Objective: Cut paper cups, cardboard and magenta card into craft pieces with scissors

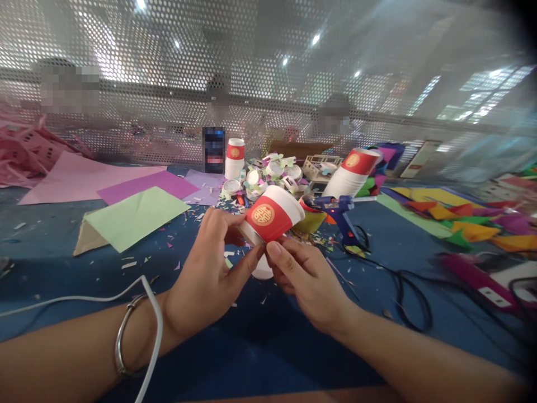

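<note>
I hold a red and white paper cup (pixel 272 215) with a gold emblem, tilted with its rim up and to the right, above the blue table (pixel 260 341). My left hand (pixel 210 268) wraps its fingers round the cup's lower part from the left. My right hand (pixel 304 277) pinches the cup's base from the right, thumb against my left thumb. A small white piece (pixel 263 270) shows just under the cup between my hands; I cannot make out what it is. A silver bangle (pixel 126 336) sits on my left wrist, and a white cable (pixel 151 336) crosses it.
A blue glue gun (pixel 338 210) stands right of the cup, its black cord (pixel 403 291) looping across the table. A stack of cups (pixel 351 172) lies behind it, another cup stack (pixel 234 158) stands farther back. Coloured paper sheets (pixel 134 215), scraps and tape rolls (pixel 268 173) lie around. A perforated screen (pixel 168 84) closes the back.
</note>
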The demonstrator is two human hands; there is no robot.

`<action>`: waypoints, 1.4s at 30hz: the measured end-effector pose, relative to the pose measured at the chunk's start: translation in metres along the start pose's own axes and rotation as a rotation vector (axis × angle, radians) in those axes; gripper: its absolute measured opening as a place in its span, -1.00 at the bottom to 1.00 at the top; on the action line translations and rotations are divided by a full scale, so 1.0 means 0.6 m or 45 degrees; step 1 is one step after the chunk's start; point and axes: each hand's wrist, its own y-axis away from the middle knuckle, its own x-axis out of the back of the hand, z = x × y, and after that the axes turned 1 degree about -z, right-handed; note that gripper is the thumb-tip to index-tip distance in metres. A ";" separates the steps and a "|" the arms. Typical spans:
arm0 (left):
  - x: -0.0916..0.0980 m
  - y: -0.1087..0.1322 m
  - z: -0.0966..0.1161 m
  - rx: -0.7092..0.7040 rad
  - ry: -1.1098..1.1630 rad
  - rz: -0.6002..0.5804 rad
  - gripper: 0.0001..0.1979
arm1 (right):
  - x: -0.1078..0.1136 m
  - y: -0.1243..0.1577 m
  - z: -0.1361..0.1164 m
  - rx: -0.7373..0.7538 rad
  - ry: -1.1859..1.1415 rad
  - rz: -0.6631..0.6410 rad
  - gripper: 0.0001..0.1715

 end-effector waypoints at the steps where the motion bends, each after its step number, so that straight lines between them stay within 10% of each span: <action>1: 0.001 -0.001 0.000 -0.001 0.000 -0.001 -0.68 | 0.000 0.000 0.000 -0.009 0.004 0.004 -0.50; 14: -0.004 -0.012 -0.005 0.483 0.410 -0.098 -0.72 | -0.005 -0.012 0.003 -0.273 -0.245 0.053 -0.49; 42: -0.002 -0.011 0.004 0.423 0.511 -0.104 -0.74 | -0.003 -0.004 -0.002 -0.302 -0.273 0.036 -0.48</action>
